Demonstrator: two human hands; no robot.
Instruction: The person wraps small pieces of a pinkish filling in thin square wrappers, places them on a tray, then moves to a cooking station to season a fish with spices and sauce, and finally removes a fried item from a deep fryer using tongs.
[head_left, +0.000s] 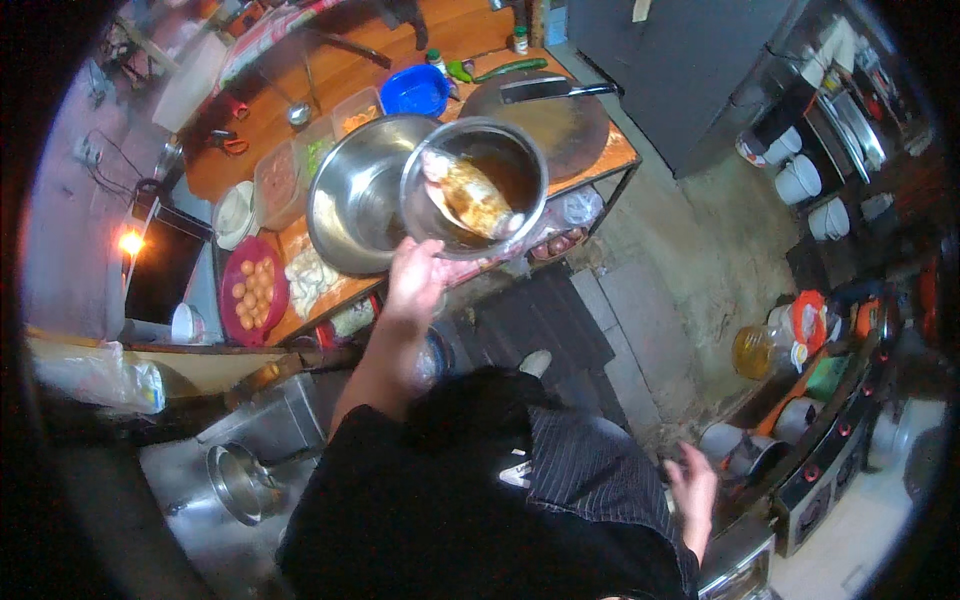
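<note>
My left hand (417, 274) grips the near rim of a round metal bowl (534, 161), which holds a whole fish-like or meat piece (471, 196) coated in brown sauce; its exact kind is unclear. Behind and left of it a larger steel basin (360, 191) sits on the wooden table, partly overlapped by the bowl. To the right, a round chopping board (581, 139) carries a cleaver (534, 91). Low at the right, my right hand (694, 484) hangs beside my striped apron with its fingers apart, holding nothing.
A blue plastic basin (414, 90), a tub of minced meat (277, 184) and a maroon basket of eggs (253, 292) share the wooden table. A steel counter (187, 495) lies at lower left. An oil jug (752, 352) and burner unit (821, 480) stand at right.
</note>
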